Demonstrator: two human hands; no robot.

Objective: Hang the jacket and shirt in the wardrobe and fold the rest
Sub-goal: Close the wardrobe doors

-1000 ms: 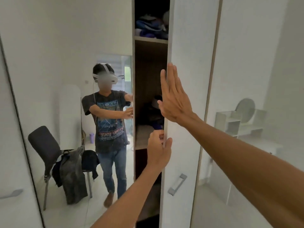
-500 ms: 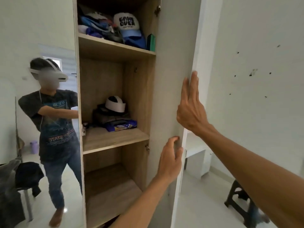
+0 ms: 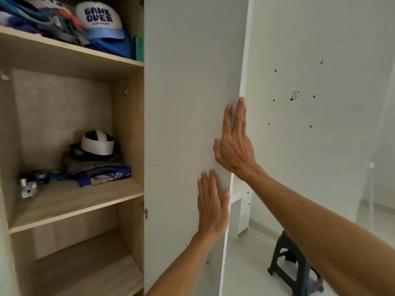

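The wardrobe (image 3: 128, 124) stands open on the left, its wood-grain inside in plain view, and its white door (image 3: 188, 82) is swung out towards the camera. Both hands lie flat on the door's inner face near its free edge, holding nothing: the left hand (image 3: 212, 207) is the lower one, palm on the panel, fingers straight and pointing up; the right hand (image 3: 234, 146) is just above it, fingers straight along the door's edge and thumb spread onto the panel. On the top shelf (image 3: 64, 52) a heap of folded clothes (image 3: 42, 20) lies beside a white and blue cap (image 3: 100, 20) printed GAME OVER, with a green item (image 3: 138, 49) upright against the side wall. The middle shelf (image 3: 74, 201) carries a stack of dark folded clothes (image 3: 94, 165) with a white and black cap (image 3: 97, 144) on top and a blue patterned cloth (image 3: 106, 178) at the bottom; a small glass bottle (image 3: 26, 189) stands at the shelf's left end. A metal hinge (image 3: 145, 211) shows on the side panel below this shelf. Past the door, a dark plastic stool (image 3: 295, 263) stands on the pale floor before a white wall (image 3: 310, 157) dotted with small dark marks
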